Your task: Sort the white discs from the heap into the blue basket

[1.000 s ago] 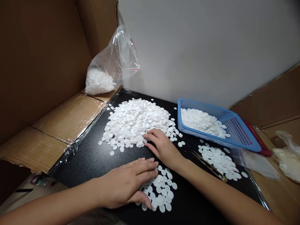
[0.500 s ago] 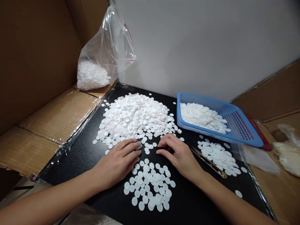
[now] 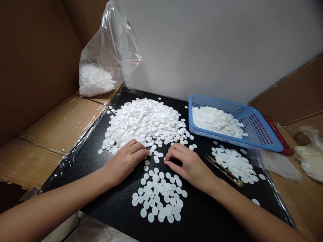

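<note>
My left hand (image 3: 131,157) is closed at the front of a large heap of small white discs (image 3: 143,117). One white disc (image 3: 149,153) shows at its fingertips; the thumb is mostly hidden. Opposite it, my right hand (image 3: 185,163) pinches thumb against forefinger, with a sliver of white disc (image 3: 165,159) at the tips. Between the hands lie several loose discs (image 3: 156,156). Nearer to me, a spread of flat white discs (image 3: 156,198) covers the black tabletop (image 3: 113,210), some overlapping.
To the right, a blue plastic basket (image 3: 261,146) holds more white discs. In front of it are a smaller disc pile (image 3: 234,163) and metal tweezers (image 3: 223,169). A clear bag (image 3: 97,79) of white pieces stands at back left on cardboard (image 3: 60,124). A grey wall rises behind.
My left hand has drawn slightly up toward the heap, uncovering discs below its fingers. My right hand's thumb and forefinger have come together and shifted left. The view has shifted slightly.
</note>
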`<state>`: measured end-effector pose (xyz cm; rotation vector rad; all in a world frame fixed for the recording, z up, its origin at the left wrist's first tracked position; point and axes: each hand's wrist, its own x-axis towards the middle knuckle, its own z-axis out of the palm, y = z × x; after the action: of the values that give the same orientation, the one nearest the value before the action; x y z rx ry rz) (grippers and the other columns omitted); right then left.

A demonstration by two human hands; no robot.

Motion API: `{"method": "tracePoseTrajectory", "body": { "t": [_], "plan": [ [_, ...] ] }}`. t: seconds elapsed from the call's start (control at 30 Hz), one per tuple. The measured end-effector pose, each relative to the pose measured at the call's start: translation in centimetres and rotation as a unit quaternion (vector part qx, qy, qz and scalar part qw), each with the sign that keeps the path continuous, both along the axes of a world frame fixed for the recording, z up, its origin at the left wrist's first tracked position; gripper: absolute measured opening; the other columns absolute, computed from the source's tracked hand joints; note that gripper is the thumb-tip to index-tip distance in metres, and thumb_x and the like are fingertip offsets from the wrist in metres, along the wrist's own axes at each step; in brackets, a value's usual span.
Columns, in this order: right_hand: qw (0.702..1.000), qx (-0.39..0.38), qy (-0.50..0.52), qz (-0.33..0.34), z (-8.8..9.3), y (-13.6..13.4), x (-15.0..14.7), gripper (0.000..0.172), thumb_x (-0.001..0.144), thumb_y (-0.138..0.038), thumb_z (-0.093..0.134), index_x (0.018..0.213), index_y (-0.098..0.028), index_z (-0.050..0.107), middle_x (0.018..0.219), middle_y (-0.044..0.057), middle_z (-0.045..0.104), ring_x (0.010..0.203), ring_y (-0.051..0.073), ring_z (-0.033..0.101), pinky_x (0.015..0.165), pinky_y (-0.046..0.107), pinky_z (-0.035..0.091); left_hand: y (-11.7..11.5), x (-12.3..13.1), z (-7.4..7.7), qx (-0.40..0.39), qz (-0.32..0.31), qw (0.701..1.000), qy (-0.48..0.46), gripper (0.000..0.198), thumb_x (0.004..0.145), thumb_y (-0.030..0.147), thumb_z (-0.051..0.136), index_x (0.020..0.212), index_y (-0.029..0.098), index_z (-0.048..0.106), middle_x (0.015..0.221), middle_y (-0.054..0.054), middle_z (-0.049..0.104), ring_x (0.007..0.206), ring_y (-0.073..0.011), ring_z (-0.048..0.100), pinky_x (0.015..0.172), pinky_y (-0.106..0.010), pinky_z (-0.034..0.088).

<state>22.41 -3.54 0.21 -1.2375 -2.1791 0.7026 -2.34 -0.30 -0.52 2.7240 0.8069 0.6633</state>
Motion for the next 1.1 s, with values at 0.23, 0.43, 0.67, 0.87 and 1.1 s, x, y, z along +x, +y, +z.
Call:
{"method": "tracePoseTrajectory", "body": {
  "t": [0.23,0.43,0.67,0.87,1.1],
  "plan": [
    [0.999,-0.012,-0.025,-0.034,0.1,0.4,-0.6,0.011,0.094,-0.016,0.057,0.098,-0.019,0.066,0.09,0.005,0.063,0.079,0.017,0.064,0.07,0.029,0.053,-0.2,-0.3,0.6,0.005,-0.008,1.0,0.013,0.02,0.099,0.016,0.047,0.115,0.017,0.06,0.105,-0.008,0.069,0.094,-0.0199,0.061,0.08,-0.033,0.052],
    [0.999,-0.009,-0.024,-0.023,0.4,1.0,-1.5,0.008,0.091,-0.016,0.06,0.09,-0.02,0.067,0.089,0.004,0.061,0.074,0.015,0.062,0.065,0.027,0.052,-1.0,-0.8,1.1,-0.004,0.0,1.0,-0.014,0.02,0.097,0.011,0.047,0.109,0.016,0.062,0.102,-0.009,0.069,0.093,-0.0194,0.062,0.081,-0.031,0.051],
    [0.997,-0.047,0.011,-0.058,0.8,0.5,0.1,0.011,0.09,-0.02,0.057,0.083,-0.021,0.065,0.085,0.004,0.064,0.069,0.016,0.059,0.056,0.026,0.047,-2.0,-0.7,1.7,-0.211,0.082,0.972,-0.061,0.013,0.09,0.011,0.056,0.09,0.02,0.066,0.082,-0.001,0.066,0.073,-0.0135,0.061,0.065,-0.023,0.047],
    [0.977,-0.138,0.057,-0.151,0.9,0.7,1.1,0.018,0.085,-0.035,0.061,0.075,-0.02,0.065,0.068,0.001,0.062,0.06,0.015,0.055,0.056,0.028,0.042,-2.0,-0.6,1.2,-0.181,0.094,0.978,-0.045,0.018,0.09,0.011,0.052,0.089,0.02,0.067,0.086,-0.003,0.059,0.08,-0.016,0.057,0.069,-0.025,0.045],
    [0.842,-0.383,0.361,-0.119,2.8,-1.0,-0.5,0.036,0.075,-0.048,0.076,0.081,-0.018,0.058,0.073,0.001,0.064,0.056,0.009,0.053,0.05,0.021,0.041,-2.0,3.9,3.8,-0.468,0.118,0.85,-0.212,0.024,0.079,0.03,0.074,0.099,0.018,0.067,0.083,-0.002,0.064,0.076,-0.0158,0.059,0.067,-0.026,0.046]
  ]
}}
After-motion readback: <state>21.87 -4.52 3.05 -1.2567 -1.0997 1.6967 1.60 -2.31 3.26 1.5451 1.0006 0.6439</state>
